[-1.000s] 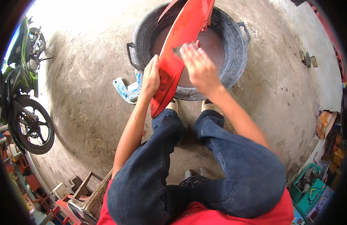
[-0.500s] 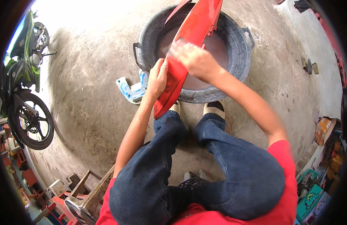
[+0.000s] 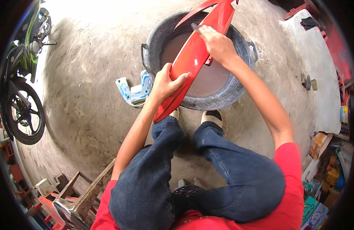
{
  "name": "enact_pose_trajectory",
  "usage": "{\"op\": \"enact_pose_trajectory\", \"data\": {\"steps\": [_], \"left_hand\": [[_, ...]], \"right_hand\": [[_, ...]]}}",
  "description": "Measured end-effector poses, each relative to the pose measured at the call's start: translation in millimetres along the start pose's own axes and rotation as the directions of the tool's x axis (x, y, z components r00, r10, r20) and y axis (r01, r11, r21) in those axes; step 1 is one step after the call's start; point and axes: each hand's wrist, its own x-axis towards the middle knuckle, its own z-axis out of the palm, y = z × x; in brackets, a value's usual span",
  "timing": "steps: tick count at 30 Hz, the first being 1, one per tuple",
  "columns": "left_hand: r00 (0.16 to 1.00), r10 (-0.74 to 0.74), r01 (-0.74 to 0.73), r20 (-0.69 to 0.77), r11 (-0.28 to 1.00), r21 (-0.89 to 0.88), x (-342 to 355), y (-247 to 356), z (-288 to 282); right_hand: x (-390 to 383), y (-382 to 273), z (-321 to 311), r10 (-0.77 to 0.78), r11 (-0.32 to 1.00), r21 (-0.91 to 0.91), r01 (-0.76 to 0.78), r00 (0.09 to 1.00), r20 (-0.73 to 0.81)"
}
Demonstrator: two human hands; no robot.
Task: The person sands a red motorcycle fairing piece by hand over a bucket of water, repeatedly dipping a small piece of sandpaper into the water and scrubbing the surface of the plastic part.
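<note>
A long red plastic panel (image 3: 192,57) slants over a black tub (image 3: 192,102) of murky water. My left hand (image 3: 166,84) grips the panel's lower part, thumb lying across its face. My right hand (image 3: 219,46) is on the upper part, fingers closed on a small dark, flat pad (image 3: 195,28) at the panel's left edge; the pad is mostly hidden under the fingers. A curved white-and-blue part (image 3: 130,92) lies on the concrete left of the tub, close to my left forearm.
A black-green motorcycle (image 3: 23,103) stands at left. Wooden frames (image 3: 79,193) lie lower left. Cardboard and teal boxes (image 3: 315,209) and clutter line the right edge, beside a pale board (image 3: 311,61) with dark scraps. My shoes (image 3: 212,117) rest below the tub.
My right hand moved from the panel's middle up toward its top. My left thumb now stretches over the panel's face, and the panel's top has swung rightward as the view shifted.
</note>
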Motion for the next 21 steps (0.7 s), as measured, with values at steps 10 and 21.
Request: {"op": "enact_pose_trajectory", "data": {"steps": [10, 21], "left_hand": [[1.000, -0.010, 0.010, 0.002, 0.999, 0.039, -1.3, -2.2, -6.0], [1.000, -0.015, 0.015, 0.018, 1.000, -0.019, -0.8, 4.5, -0.9]], "right_hand": [[-13.4, -14.2, 2.8, -0.107, 0.994, 0.009, 0.110, 0.981, -0.163], [-43.7, 11.5, 9.2, -0.019, 1.000, 0.010, 0.022, 0.973, -0.230]]}}
